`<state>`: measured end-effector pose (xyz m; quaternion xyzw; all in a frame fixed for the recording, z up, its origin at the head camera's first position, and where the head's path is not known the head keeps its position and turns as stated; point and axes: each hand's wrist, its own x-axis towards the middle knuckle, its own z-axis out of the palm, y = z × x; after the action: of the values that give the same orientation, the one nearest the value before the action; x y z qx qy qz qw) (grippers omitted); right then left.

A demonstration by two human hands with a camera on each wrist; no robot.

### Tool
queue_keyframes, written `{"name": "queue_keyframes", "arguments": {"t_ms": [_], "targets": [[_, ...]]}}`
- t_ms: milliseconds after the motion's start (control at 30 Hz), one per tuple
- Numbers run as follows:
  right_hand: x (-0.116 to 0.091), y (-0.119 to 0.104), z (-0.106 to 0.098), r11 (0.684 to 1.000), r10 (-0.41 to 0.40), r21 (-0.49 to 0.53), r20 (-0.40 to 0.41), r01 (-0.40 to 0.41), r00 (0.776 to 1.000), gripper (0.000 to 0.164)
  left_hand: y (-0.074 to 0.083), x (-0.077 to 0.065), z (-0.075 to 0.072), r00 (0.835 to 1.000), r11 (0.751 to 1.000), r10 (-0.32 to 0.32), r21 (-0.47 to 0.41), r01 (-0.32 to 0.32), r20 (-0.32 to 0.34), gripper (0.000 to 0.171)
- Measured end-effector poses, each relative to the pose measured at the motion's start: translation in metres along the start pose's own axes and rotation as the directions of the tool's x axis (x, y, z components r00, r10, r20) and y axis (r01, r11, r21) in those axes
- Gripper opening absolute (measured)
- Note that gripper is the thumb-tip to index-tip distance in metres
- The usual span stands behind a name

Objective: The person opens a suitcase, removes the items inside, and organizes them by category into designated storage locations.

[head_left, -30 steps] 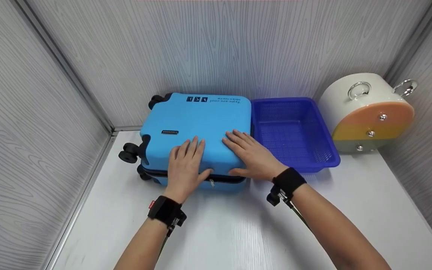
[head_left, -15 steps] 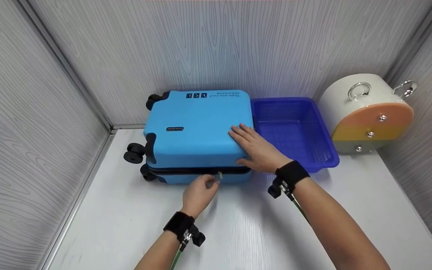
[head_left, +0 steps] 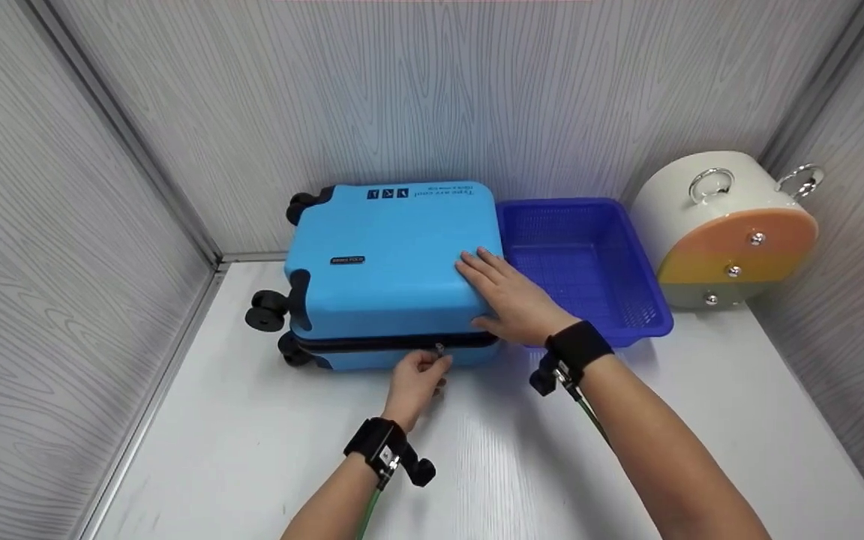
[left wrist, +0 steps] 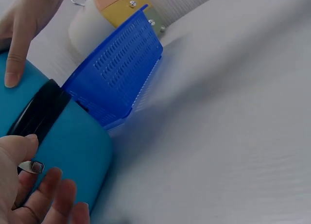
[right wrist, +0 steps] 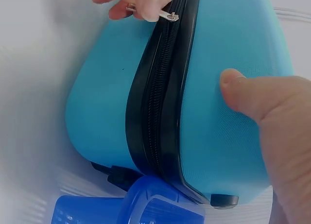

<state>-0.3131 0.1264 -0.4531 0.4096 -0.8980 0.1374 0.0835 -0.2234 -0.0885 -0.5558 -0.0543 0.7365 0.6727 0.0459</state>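
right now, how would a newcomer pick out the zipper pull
Find the light blue suitcase lying flat beside the darker blue basket. Follow the black zipper band along its near side to the left hand. Pinched there, the zipper pull is the small silvery tab, its metallic shine setting it apart from the black band.
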Motion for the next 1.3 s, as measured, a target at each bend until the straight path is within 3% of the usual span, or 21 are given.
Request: {"name": "queue_keyframes", "arguments": {"t_ms": [133, 367, 700, 933, 1300], "targets": [[0.002, -0.003, 0.003, 0.999, 0.022, -0.024, -0.012, -0.022, 1.000, 0.094, -0.002, -0.001, -0.003, 0.999, 0.999, 0.036, 0.023, -0.035, -0.031, 0.028], [0.005, -0.008, 0.013, 0.995, 0.048, -0.080, -0.046, -0.052, 0.998, 0.099, -0.002, 0.000, -0.003, 0.999, 0.999, 0.021, -0.047, -0.023, -0.032, 0.033], [0.008, -0.010, 0.021, 0.987, 0.059, -0.145, -0.085, -0.071, 0.995, 0.105, -0.004, -0.005, -0.011, 0.991, 0.994, 0.111, 0.000, -0.111, -0.072, 0.025], [0.010, -0.008, 0.019, 0.989, 0.042, -0.135, -0.075, -0.052, 0.996, 0.103, -0.004, -0.004, -0.024, 0.989, 0.989, 0.110, 0.112, -0.098, -0.102, 0.025], [0.009, -0.007, 0.019, 0.992, 0.033, -0.120, -0.109, -0.047, 0.993, 0.103, -0.009, -0.007, -0.057, 0.980, 0.984, 0.119, 0.151, -0.095, -0.159, 0.027]]}}
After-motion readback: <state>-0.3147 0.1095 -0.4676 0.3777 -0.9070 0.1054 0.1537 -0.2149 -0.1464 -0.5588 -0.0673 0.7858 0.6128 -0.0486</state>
